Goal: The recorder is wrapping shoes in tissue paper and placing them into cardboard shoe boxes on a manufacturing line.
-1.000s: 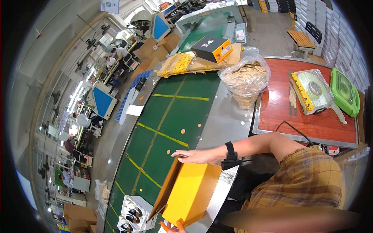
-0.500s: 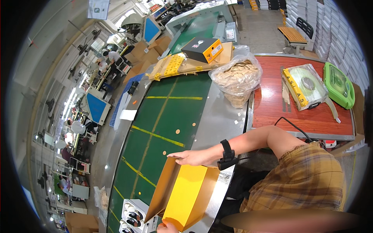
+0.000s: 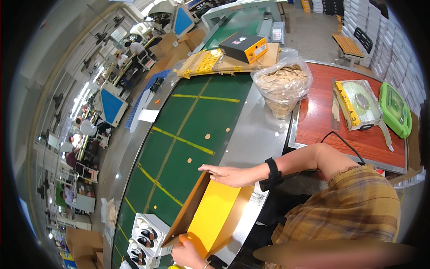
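yellow-and-brown cardboard box (image 3: 214, 210), brown panel (image 3: 191, 209) raised, set slantwise

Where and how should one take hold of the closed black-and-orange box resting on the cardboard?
Probably low on two opposite walls of the black-and-orange box, coming down from above: it lies flat on the cardboard, and its flat, upright walls should take an even squeeze.

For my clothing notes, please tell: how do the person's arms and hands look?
Beside the right hand is a black wristband with a black block; a frilled, yellow-brown plaid sleeve stops above the elbow. The left hand wears an orange finger cover and a thin bracelet.
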`<control>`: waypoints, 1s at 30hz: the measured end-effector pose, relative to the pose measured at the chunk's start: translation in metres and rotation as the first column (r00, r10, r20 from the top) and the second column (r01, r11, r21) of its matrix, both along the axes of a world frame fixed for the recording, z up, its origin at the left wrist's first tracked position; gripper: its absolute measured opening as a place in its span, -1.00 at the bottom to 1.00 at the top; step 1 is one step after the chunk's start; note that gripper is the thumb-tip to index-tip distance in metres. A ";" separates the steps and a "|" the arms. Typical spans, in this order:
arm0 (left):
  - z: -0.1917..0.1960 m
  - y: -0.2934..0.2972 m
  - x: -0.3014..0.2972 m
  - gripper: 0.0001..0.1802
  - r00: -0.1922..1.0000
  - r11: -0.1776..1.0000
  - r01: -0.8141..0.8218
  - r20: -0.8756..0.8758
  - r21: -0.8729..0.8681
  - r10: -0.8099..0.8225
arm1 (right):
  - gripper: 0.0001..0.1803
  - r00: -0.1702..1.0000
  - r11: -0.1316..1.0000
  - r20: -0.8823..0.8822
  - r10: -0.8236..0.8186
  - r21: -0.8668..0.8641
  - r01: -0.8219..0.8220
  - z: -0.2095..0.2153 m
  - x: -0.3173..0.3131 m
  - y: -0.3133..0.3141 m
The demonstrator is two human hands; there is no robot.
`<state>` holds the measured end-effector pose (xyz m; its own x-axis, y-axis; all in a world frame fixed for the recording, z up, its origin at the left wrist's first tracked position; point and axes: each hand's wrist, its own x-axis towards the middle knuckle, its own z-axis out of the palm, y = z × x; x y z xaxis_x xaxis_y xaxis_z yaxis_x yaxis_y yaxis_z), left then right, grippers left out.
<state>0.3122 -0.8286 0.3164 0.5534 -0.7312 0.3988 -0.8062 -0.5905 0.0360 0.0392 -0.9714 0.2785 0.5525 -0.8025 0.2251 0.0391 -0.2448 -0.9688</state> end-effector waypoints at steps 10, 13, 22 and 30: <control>0.051 0.038 -0.037 -0.70 0.922 0.936 -0.088 -0.328 0.341 0.206 | -0.55 0.995 0.998 0.076 -0.068 0.001 0.069 -0.015 0.011 -0.005; -0.033 0.056 0.002 -0.54 1.000 0.999 -0.010 -0.003 -0.048 0.010 | -0.57 0.973 0.996 0.224 -0.053 -0.061 0.069 -0.035 0.017 -0.013; -0.015 0.032 -0.006 -0.33 0.609 0.700 0.158 -0.490 -0.697 -0.624 | -0.51 0.975 0.963 0.219 -0.030 0.269 -0.031 0.000 -0.045 -0.019; -0.079 0.059 -0.041 -0.83 0.757 0.709 0.088 -0.415 -0.700 -0.505 | -0.70 0.948 0.914 0.245 -0.202 0.396 0.092 -0.076 -0.074 0.004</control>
